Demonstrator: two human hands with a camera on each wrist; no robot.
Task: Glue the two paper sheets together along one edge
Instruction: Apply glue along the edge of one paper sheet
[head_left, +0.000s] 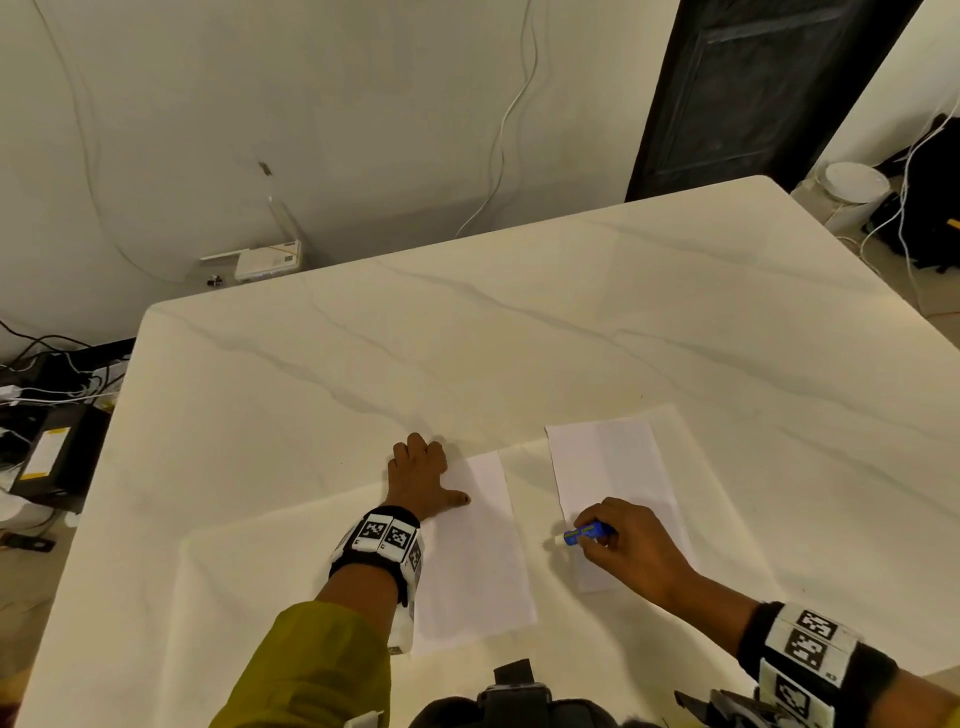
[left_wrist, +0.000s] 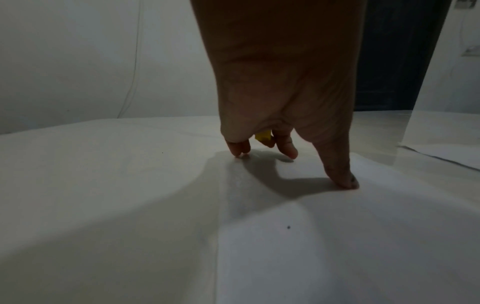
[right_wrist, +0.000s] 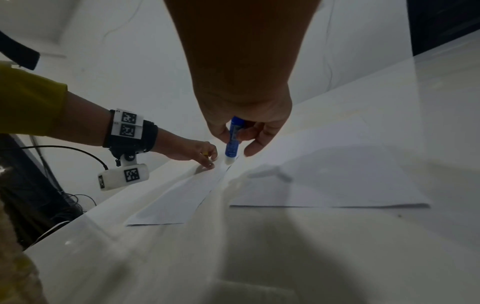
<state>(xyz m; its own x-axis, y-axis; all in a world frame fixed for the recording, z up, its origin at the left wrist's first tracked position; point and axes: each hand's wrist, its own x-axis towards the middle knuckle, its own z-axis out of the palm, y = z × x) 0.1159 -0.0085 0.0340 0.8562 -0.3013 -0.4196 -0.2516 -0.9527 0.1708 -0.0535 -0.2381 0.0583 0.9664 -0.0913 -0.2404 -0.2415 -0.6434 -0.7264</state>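
Note:
Two white paper sheets lie side by side on the table, with a narrow gap between them. My left hand (head_left: 421, 470) rests on the far left corner of the left sheet (head_left: 470, 561), its thumb pressing the paper (left_wrist: 311, 246). Its curled fingers (left_wrist: 285, 146) hold a small yellow cap (left_wrist: 263, 136). My right hand (head_left: 623, 545) grips a blue glue stick (head_left: 584, 533) over the right sheet (head_left: 618, 488). The stick's white tip (right_wrist: 230, 161) points down at that sheet's left edge (right_wrist: 337, 179), near the front half. Whether the tip touches the paper is unclear.
The sheets lie on a larger pale underlay on the white marble table (head_left: 519, 322). Cables and dark boxes (head_left: 52, 415) sit on the floor to the left. A dark door (head_left: 753, 88) and a white bin (head_left: 852, 192) stand at the back right.

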